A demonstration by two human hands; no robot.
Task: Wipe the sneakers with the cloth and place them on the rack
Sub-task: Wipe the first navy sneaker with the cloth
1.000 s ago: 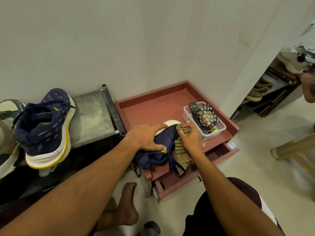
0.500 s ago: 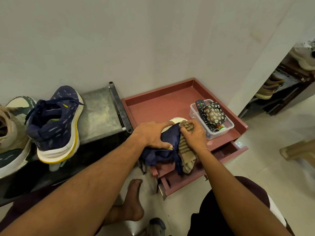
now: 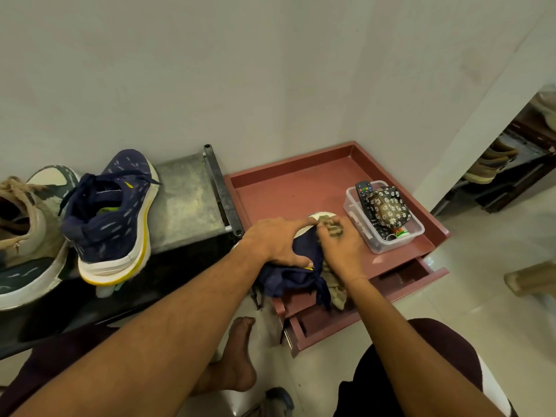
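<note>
Mid-wipe, with the left hand [image 3: 276, 240] clamped over the navy sneaker [image 3: 288, 278] and the right hand [image 3: 341, 251], just right of it, pinching the cloth [image 3: 332, 228] against the white toe; next, likely lifting leftward onto the rack [image 3: 186, 200] beside the second sneaker [image 3: 111, 218].

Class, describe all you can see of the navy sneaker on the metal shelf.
The navy sneaker has a fabric-looking upper flecked with pale dashes, dark laces, a green insole and a thick white sole edged yellow. It stands on the grey metal shelf, toe toward the wall, beside a beige sneaker.
</note>
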